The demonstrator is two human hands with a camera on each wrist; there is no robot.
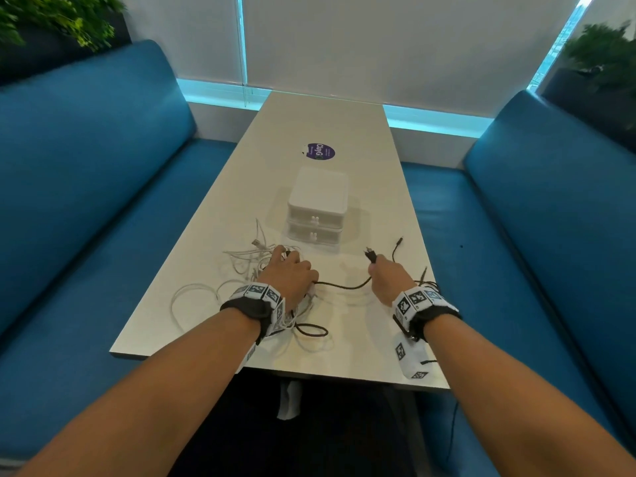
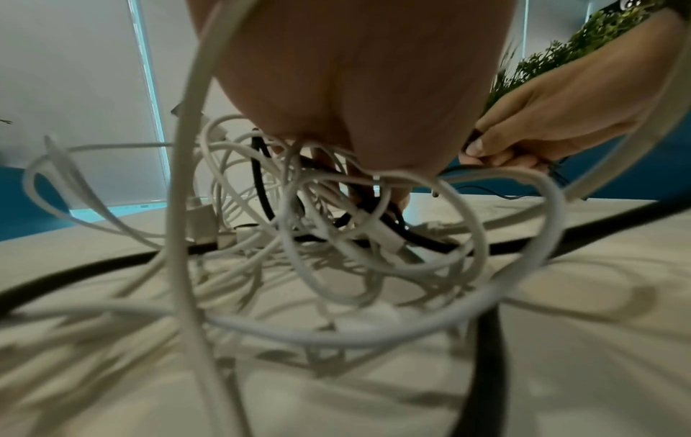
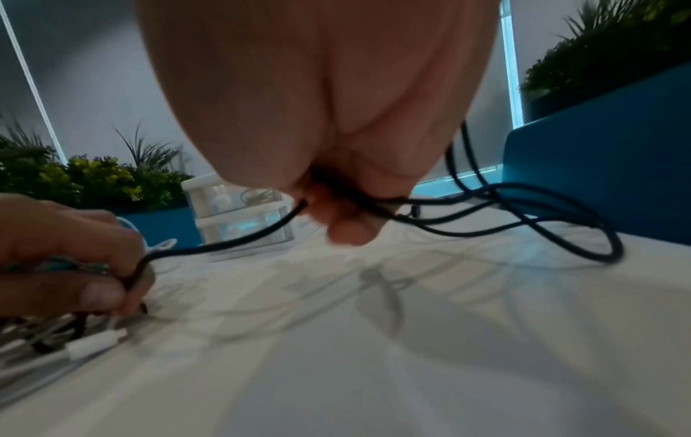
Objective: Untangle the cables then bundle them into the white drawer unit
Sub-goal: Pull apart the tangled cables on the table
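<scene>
- Head view: cables lie on the near half of the worktop (image 1: pixel 309 125). The white cables (image 1: pixel 199 290) form a loose tangle at the near left, and the white drawer unit (image 1: pixel 318 204) stands just beyond it with both drawers closed. The left hand (image 1: pixel 289 273) sits on top of the tangle, fingers curled down into it. The right hand (image 1: pixel 389 273) is closed round the black cable (image 1: pixel 344 287), whose plug end sticks out above the fist; the cable sags between the two hands.
- Head view, step in hand (judgement): freeing the black cable from the white ones. It is best done by pinning the tangle with the left hand and drawing the black cable out slowly along its own line, stopping where a white loop rides up with it.
- Left wrist view: the left hand (image 2: pixel 359 88) has its fingertips buried among white loops and a black strand (image 2: pixel 262 189); exactly which strands they pinch cannot be told. At the right, the right hand (image 2: pixel 553 118) pinches the black cable between thumb and fingers.
- Right wrist view: the right hand (image 3: pixel 329 103) is curled tight on the black cable (image 3: pixel 232 239), with spare loops trailing to the right. The left hand (image 3: pixel 67 257) clamps the cable's other end against the pile. The drawer unit (image 3: pixel 239 213) stands behind, near the hands.
</scene>
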